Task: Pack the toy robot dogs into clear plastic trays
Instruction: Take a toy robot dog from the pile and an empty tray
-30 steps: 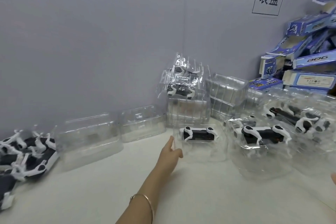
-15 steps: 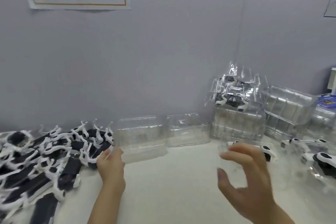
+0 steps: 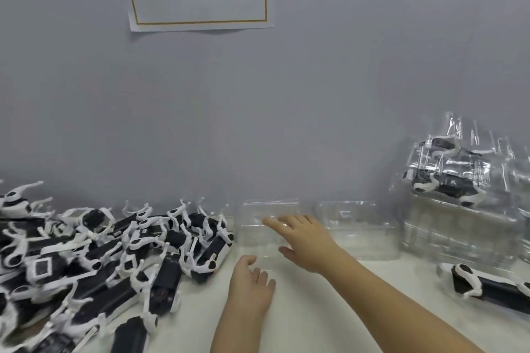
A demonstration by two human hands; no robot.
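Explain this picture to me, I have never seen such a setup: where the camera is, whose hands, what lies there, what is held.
No machine here: a person wears one camera on the head, looking down at their own bare hands. On the white table lie a pile of toy robot dogs at left, an empty clear tray in the middle, a second tray beside it, and stacked trays at right. The right hand reaches over the middle tray, fingers straight; the left hand lies just before it. Neither grips anything.
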